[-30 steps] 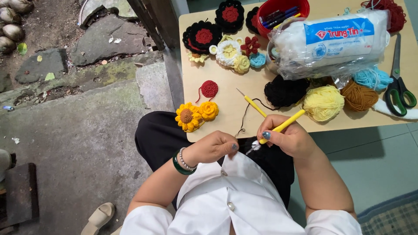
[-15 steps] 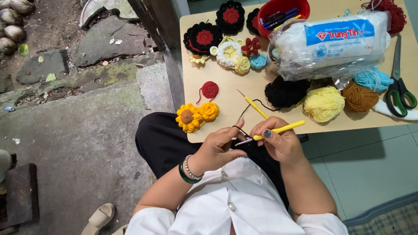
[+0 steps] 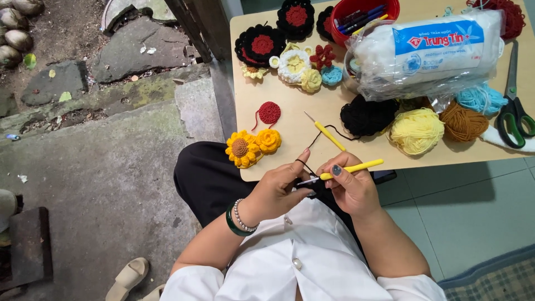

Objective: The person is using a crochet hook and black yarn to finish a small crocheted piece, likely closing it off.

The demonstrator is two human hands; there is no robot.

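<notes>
My right hand (image 3: 352, 188) grips a crochet hook with a yellow handle (image 3: 356, 167), its metal tip pointing left toward my left hand (image 3: 280, 189). The left hand pinches a small black crochet piece and has black yarn (image 3: 312, 142) looped over a raised finger. That strand runs up to a black yarn ball (image 3: 368, 116) on the wooden table (image 3: 295, 120). Both hands hover over my lap just below the table's front edge. A second yellow-handled hook (image 3: 326, 132) lies on the table above them.
Yellow crochet flowers (image 3: 252, 146) and a red round (image 3: 270, 112) lie near the front edge. Yellow (image 3: 417, 130), brown (image 3: 461, 121) and teal (image 3: 480, 99) yarn balls, green scissors (image 3: 515, 111), a bag of white stuffing (image 3: 429, 53), a red tub of pens (image 3: 365, 15) and more flowers (image 3: 278, 42) fill the table.
The hook handle has swung from steeply tilted to nearly level, and my hands have shifted slightly while working the black yarn.
</notes>
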